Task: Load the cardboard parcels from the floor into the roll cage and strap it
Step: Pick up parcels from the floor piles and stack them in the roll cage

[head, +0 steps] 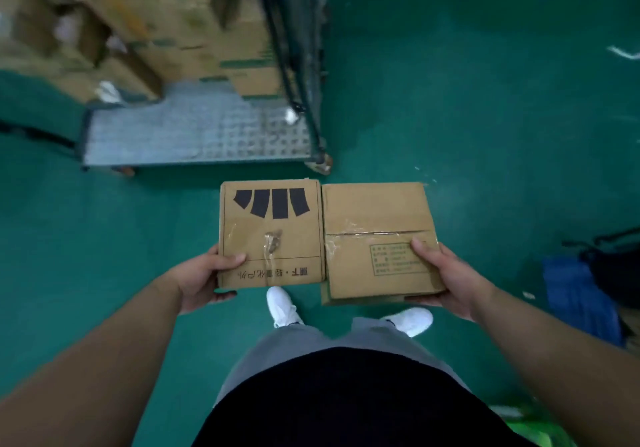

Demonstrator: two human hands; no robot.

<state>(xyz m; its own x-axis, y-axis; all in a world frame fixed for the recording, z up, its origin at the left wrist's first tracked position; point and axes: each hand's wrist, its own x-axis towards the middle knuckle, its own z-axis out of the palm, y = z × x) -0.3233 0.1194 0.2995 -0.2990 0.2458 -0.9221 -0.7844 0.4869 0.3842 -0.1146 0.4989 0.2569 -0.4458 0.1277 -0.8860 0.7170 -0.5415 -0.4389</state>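
Observation:
I carry two cardboard parcels side by side above the green floor. My left hand (204,277) grips the near left edge of the parcel with black stripes (272,235), thumb on top. My right hand (441,273) grips the near right corner of the plain taped parcel (375,235), thumb on its green printed label. The roll cage (194,135) stands ahead on the left, its grey base plate partly bare, with several cardboard boxes (156,21) stacked at the back. A dark mesh side wall (298,48) rises on its right.
Open green floor (485,100) lies to the right of the cage. A blue item (575,294) and a dark bag (613,263) lie at the right edge. My white shoes (282,308) stand just below the parcels.

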